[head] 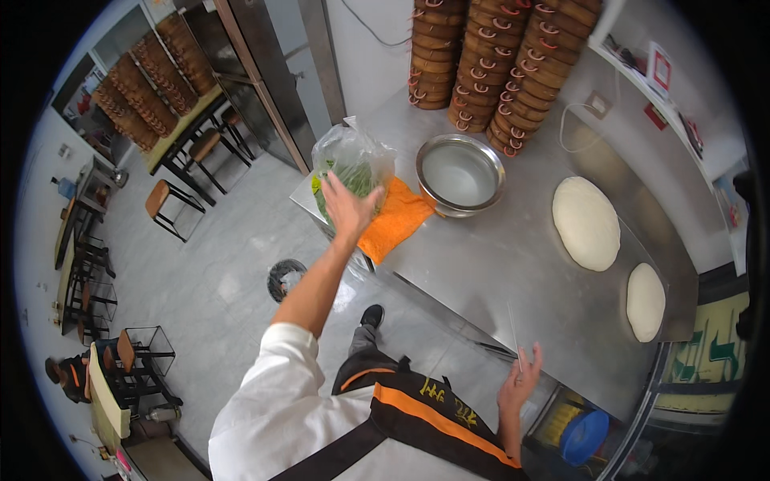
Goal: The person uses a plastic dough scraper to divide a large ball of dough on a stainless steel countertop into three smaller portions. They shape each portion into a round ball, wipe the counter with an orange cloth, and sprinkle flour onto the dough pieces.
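My left hand (348, 207) reaches out with its fingers spread, over a clear plastic bag (361, 150) of leafy greens (359, 185) at the corner of the steel worktable (445, 258). Whether the fingertips touch the bag cannot be made out. An orange cloth (394, 225) lies flat beside the bag. Right of the cloth, a steel bowl (462, 174) contains cloudy, pale liquid. Over the table's front edge, my right hand (521, 379) grips a thin, pale, straight tool (513, 327) that points away from me; its kind is unclear.
Two dough pieces, one large (586, 223) and one smaller (646, 302), rest on the table's right side. Tall stacks of bamboo steamers (490, 66) stand at the back. A bin (284, 279) sits on the floor at left. A person (71, 379) sits far left.
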Motion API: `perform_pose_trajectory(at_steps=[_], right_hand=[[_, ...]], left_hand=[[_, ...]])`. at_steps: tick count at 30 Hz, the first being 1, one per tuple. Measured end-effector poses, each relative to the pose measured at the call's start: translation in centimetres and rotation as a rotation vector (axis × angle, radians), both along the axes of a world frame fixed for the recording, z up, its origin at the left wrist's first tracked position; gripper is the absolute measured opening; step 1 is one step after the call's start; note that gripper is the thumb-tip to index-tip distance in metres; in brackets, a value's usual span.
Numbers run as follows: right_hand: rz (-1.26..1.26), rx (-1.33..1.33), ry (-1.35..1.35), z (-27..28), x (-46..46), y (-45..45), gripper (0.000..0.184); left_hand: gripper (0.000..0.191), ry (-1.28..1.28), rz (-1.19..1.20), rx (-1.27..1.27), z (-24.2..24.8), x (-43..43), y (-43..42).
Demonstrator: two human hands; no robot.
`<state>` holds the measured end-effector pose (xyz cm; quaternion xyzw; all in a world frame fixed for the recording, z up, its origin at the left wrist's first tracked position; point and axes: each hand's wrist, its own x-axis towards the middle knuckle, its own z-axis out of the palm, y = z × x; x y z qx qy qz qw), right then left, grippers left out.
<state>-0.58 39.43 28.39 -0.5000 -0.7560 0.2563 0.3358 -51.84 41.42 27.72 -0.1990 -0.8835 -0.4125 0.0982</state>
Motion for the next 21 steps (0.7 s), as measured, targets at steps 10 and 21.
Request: perform_pose_trajectory(at_steps=[10, 21], right_hand=[[-0.127, -0.035, -0.046, 2.2, -13.3, -1.2, 0.033], [-0.168, -0.338, 0.454, -0.6, -15.9, 3.3, 0.022]], left_hand=[[0.053, -0.252, -0.246, -0.244, -1.1, -21.1, 9.3], [0.033, -0.365, -0.552, 0.047, 1.5, -21.9, 5.5]])
